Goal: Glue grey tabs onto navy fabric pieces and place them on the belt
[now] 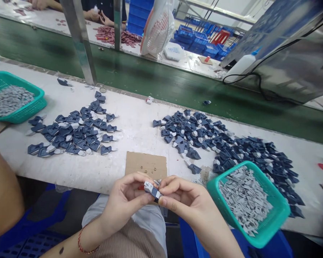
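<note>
Between both hands, over the near table edge, is a small dark blue and light grey plastic part (pixel 152 190). My left hand (pixel 127 195) grips its grey end between thumb and fingers, with a bit of red showing beside it. My right hand (pixel 181 197) pinches the dark blue end; its fingertips hide some of the part. Just beyond the hands lies a brown cardboard piece (pixel 134 163) with several tiny brass-coloured bits (pixel 145 171) on it. To the right stands a green basket (pixel 281 211) full of small grey plastic pieces (pixel 244 197).
Dark blue and grey parts lie in a pile (pixel 72 132) at left and a larger pile (pixel 231 143) at right. Another green basket (pixel 37 104) stands far left. Beyond the green conveyor belt (pixel 129 75), a co-worker's hands (pixel 99 16) hold something small. A metal post (pixel 79 39) rises at the belt.
</note>
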### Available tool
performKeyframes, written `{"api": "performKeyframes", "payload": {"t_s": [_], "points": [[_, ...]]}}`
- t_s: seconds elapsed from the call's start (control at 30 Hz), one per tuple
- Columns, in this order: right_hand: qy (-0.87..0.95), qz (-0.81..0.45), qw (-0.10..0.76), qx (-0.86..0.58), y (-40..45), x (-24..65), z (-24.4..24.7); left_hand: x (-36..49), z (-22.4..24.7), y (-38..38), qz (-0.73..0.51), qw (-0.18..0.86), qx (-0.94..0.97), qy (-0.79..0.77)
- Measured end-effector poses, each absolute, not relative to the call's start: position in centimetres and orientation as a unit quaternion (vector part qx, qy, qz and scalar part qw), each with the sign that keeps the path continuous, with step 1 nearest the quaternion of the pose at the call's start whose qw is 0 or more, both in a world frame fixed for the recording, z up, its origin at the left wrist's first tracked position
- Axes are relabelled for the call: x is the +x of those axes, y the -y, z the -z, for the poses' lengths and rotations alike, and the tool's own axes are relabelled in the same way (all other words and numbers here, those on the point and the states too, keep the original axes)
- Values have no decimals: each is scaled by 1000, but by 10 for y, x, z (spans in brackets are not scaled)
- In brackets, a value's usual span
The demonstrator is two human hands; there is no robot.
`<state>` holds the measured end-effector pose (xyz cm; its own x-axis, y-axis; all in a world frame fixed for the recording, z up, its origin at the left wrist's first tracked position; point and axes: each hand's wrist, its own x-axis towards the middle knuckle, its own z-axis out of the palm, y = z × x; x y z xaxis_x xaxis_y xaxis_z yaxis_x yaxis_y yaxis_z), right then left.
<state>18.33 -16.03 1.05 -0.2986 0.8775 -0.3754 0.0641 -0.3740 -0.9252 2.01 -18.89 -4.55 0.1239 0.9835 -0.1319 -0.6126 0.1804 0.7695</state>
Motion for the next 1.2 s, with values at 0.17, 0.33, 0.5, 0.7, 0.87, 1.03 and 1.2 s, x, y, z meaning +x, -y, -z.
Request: {"api": "performKeyframes", "payload": {"t_s": [0.17, 0.33, 0.5, 0.7, 0.87, 1.03, 1.2], "points": [[399, -678, 335, -518, 162, 181, -6, 24, 44, 187, -573, 702, 255, -338], [390, -650, 391, -523, 166, 175, 4, 31, 45, 186, -564, 724, 221, -331], [411, -613, 438, -513, 172, 175, 13, 35, 47, 177, -542, 715, 209, -389], [447, -533, 427, -579, 174, 221, 19, 23, 45, 149, -548, 662, 277, -431], [438, -271, 375, -771, 175, 313, 15, -7, 31, 84, -556, 547, 389, -490], [429, -111, 224, -868, 171, 388, 17, -33, 29, -9, -519, 469, 458, -549], [599, -76, 187, -775, 150, 404, 35, -41, 34, -89, -493, 366, 501, -610]]}}
